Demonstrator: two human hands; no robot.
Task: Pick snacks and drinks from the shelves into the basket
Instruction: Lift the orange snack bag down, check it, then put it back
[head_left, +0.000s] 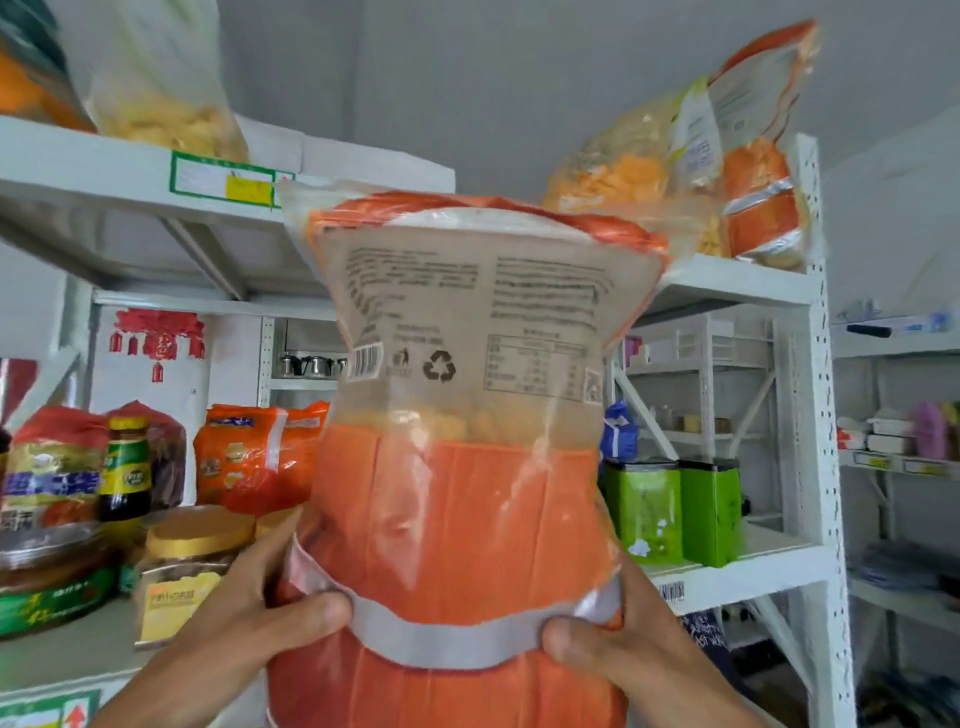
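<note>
i have the big orange snack bag upright in front of me, its printed back panel facing me, lifted clear of the shelves. my left hand grasps its lower left side, thumb curled over the silver band, and my right hand grasps the lower right side the same way. the bag is off the top shelf, where more bags of the same kind stand at the right end near the upright. the basket is nowhere in view, so i judge it sits somewhere below me.

what worries me is the grip: i hold only the bottom of a tall, puffy bag, so the top could flop over and slide through my thumbs as i lower it. the film looks slick. squeezing harder would likely crush the chips inside. swinging it down on the left, i could clip the jar with the gold lid near the front edge of the middle shelf, or the dark bottle behind it.
</note>
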